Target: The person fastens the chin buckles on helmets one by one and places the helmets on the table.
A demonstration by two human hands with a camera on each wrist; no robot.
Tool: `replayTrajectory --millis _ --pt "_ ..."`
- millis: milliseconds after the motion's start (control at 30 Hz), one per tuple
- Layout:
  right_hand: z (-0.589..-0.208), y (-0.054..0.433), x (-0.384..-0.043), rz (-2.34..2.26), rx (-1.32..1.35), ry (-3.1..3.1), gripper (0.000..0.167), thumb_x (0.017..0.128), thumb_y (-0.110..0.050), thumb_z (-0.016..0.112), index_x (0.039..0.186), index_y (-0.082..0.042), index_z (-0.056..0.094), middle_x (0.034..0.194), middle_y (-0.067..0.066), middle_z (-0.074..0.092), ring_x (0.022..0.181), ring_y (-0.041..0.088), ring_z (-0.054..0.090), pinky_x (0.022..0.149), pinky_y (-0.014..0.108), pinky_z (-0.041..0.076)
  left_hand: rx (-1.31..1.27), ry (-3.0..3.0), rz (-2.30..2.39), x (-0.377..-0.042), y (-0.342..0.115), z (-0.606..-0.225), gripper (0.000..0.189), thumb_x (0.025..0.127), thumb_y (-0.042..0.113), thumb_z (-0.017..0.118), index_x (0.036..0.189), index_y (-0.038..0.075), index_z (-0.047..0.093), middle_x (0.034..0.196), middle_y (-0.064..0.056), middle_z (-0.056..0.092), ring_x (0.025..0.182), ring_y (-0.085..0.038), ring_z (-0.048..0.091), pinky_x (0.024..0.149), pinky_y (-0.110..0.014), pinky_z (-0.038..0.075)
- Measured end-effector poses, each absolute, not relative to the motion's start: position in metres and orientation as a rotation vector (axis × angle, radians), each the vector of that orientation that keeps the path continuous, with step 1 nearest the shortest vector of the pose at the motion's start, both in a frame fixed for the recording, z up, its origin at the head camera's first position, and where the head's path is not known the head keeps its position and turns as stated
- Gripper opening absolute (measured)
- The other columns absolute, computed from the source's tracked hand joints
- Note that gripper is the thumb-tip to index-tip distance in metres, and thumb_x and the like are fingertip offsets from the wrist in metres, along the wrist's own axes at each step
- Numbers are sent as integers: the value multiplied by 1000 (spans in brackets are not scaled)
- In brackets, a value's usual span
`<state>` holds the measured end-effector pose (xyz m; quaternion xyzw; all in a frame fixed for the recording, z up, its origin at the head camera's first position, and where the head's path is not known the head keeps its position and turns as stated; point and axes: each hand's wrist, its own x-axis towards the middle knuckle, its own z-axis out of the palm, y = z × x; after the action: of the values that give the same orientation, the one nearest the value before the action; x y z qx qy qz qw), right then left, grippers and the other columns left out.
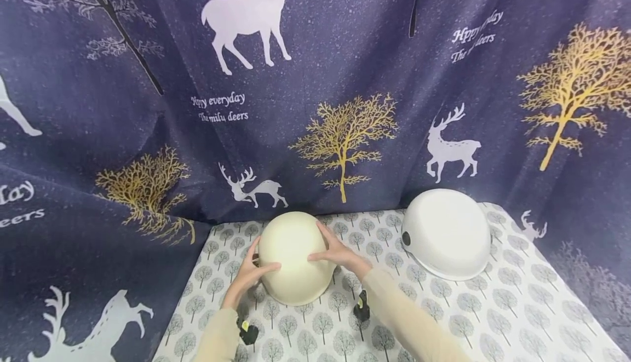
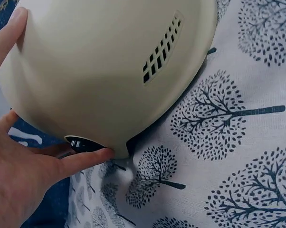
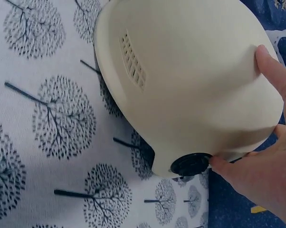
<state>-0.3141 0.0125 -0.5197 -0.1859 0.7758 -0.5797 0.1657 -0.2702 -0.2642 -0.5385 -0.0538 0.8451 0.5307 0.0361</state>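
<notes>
A cream helmet (image 1: 294, 258) sits dome up on the patterned cloth, between both hands. My left hand (image 1: 250, 273) holds its left side, thumb on the shell and fingers spread along the lower edge. On the opposite side my right hand (image 1: 337, 253) grips it the same way. In the left wrist view, a slanted grid of vent holes (image 2: 162, 47) shows in the shell, with a fingertip beside a dark side fitting (image 2: 83, 144). A round black fitting (image 3: 190, 164) appears near a right fingertip in the right wrist view. The helmet's inside is hidden.
A white helmet (image 1: 446, 233) rests dome up to the right, a dark round fitting on its side. The table is covered by a white cloth (image 1: 322, 345) printed with grey trees. Behind it hangs a dark blue curtain (image 1: 315, 50) with deer and trees.
</notes>
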Motion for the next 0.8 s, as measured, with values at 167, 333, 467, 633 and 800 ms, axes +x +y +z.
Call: replayTrajectory --millis 167,333,467,633,800 --pt "-525 13 -310 -1704 -527 2189 103 80 -17 78 158 -20 11 165 17 5 151 43 7 118 66 10 -194 2536 1706 -264 -266 -543 110 75 33 83 158 26 11 151 -22 31 135 -42 37 110 -61 37" --pt "-518 29 -310 -1687 -463 2183 91 86 -31 73 157 -24 18 165 12 13 149 43 16 117 64 21 -207 2494 1809 -262 -262 -545 106 78 27 81 158 25 12 151 -24 33 136 -43 39 111 -58 38" --pt "-510 47 -308 -1644 -436 2248 85 86 -37 73 155 -28 25 164 6 21 148 41 23 115 63 27 -230 2500 1833 -259 -261 -544 105 79 28 81 158 23 13 152 -23 34 134 -41 41 112 -56 37" --pt "-499 80 -312 -1608 -496 2379 83 84 -36 75 154 -25 31 162 10 25 149 41 20 116 65 21 -236 2513 1816 -260 -256 -539 106 79 30 80 158 21 11 158 -23 24 142 -44 30 117 -60 26" --pt "-494 124 -322 -1586 -492 2491 80 87 -36 72 153 -17 32 160 15 28 147 43 22 116 64 22 -218 2658 1718 -264 -239 -526 107 76 36 82 158 22 14 163 -19 12 150 -44 13 120 -62 13"
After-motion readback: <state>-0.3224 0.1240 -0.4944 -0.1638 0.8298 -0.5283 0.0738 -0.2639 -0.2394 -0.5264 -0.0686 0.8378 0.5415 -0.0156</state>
